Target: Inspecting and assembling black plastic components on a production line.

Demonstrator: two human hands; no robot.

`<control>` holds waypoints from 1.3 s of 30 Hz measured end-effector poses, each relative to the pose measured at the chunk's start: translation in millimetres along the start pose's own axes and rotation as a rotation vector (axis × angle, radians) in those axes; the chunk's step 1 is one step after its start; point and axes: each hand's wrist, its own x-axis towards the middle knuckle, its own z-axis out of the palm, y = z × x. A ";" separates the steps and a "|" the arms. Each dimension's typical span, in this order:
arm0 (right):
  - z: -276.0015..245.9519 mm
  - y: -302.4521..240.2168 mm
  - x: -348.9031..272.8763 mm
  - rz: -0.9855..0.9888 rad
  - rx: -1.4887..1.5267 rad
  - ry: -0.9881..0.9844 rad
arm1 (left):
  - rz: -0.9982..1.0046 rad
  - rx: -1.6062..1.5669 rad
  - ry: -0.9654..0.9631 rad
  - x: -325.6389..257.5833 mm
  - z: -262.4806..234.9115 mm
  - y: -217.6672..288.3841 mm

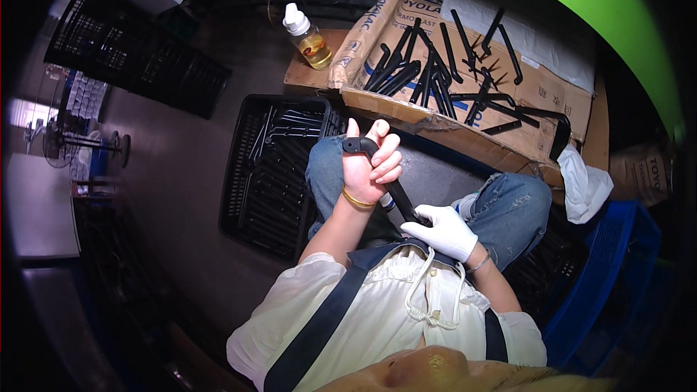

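Head view, seated work over the lap. I hold a long black handle-like bar (385,181) between both hands, above my knees in blue jeans. My bare left hand (370,163) wraps the upper end, its fingers (388,160) curled tight about the bar just below a short bent tip. My white-gloved right hand (443,231) pinches the lower end, its fingers closed on the bar near my shirt.

To do this step well, I judge that I should keep the left grip firm near the bend and let the gloved hand steady the far end, so the bar does not twist; the glove may slip on a smooth surface.

The bar looks slim, straight along most of its length, matt black, with a hooked end; finer detail is too small to tell.

Ahead, a flattened cardboard sheet (541,91) carries many similar black bars (435,72). A small bottle of yellow liquid with a white cap (308,36) stands at its left corner. A black crate (272,174) with more bars sits beside my left knee, a blue crate (606,276) to my right.
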 end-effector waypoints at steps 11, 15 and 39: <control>7.4 -5.8 19.7 -0.041 0.065 0.149 | 0.038 0.739 0.376 -33.8 -31.8 -58.2; 2.7 -3.6 11.8 -0.001 0.135 0.242 | -0.028 1.176 0.283 -17.4 -26.9 -53.9; -22.8 365.2 -200.9 0.821 1.311 1.517 | -0.572 1.126 0.194 22.8 -45.6 -138.8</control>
